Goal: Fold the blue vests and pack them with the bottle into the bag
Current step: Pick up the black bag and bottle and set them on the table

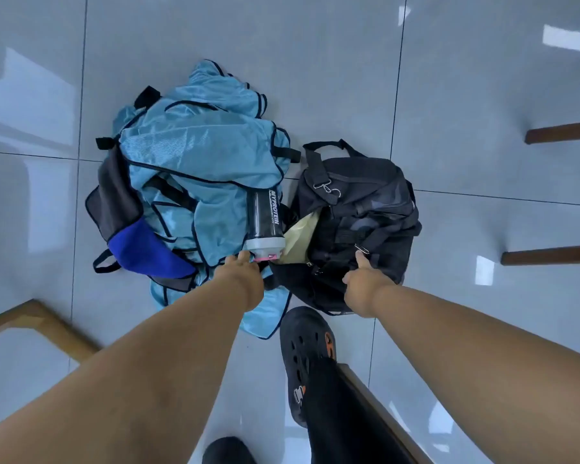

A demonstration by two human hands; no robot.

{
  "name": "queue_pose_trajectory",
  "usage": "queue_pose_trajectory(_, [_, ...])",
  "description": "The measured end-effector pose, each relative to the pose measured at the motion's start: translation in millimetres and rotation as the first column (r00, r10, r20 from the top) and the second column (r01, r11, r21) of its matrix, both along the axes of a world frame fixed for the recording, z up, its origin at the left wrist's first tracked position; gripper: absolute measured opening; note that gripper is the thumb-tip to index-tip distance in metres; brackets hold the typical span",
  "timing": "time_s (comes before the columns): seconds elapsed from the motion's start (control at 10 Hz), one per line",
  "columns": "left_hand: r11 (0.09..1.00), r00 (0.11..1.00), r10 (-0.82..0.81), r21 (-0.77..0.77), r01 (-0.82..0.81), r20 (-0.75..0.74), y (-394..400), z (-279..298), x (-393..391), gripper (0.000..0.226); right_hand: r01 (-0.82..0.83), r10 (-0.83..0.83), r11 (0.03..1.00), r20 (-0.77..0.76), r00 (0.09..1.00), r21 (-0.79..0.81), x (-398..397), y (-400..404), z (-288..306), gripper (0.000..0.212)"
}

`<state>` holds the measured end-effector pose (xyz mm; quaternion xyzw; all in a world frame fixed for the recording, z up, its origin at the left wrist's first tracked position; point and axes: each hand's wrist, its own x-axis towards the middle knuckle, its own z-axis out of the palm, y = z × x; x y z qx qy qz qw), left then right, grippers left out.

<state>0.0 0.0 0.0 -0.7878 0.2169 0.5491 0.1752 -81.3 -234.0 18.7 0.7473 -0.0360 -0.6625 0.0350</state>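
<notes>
Left hand (pixel 245 272) fingers touch bottle (pixel 265 226); right hand (pixel 362 283) grips bag (pixel 359 209).

Floor (pixel 332 61): large glossy grey tiles with dark grout lines, reflecting pale window light. On it, toward the lower middle, a black perforated clog (pixel 303 360) with an orange mark, a black trouser leg (pixel 342 416) rising from it. Two dark wooden legs (pixel 563 131) stand on the floor at the right edge; a lighter wooden frame (pixel 44 324) lies at lower left.
</notes>
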Motion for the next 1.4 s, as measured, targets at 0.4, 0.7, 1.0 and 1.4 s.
queue_pose_trajectory(0.4, [0.989,0.998,0.045,-0.141,-0.04,0.032,1,8,-4,0.057,0.243,-0.244,0.97,0.019,0.97,0.015,15,9,2,0.018])
queue_pose_trajectory(0.7, [0.944,0.988,0.07,-0.328,-0.021,0.138,-3,-2,1,0.03,0.469,-0.473,0.877,0.365,0.802,0.105,-2,7,-17,0.039])
queue_pose_trajectory(1.0, [0.194,0.212,0.974,-0.191,-0.962,-0.078,-13,-24,21,0.064,0.479,-0.477,0.872,0.382,0.792,0.096,2,21,-6,0.039])
queue_pose_trajectory(1.4, [-0.176,-0.165,0.976,-0.068,-0.982,-0.142,-39,-51,21,0.086,0.479,-0.508,0.859,0.409,0.758,0.179,-11,42,0,0.037])
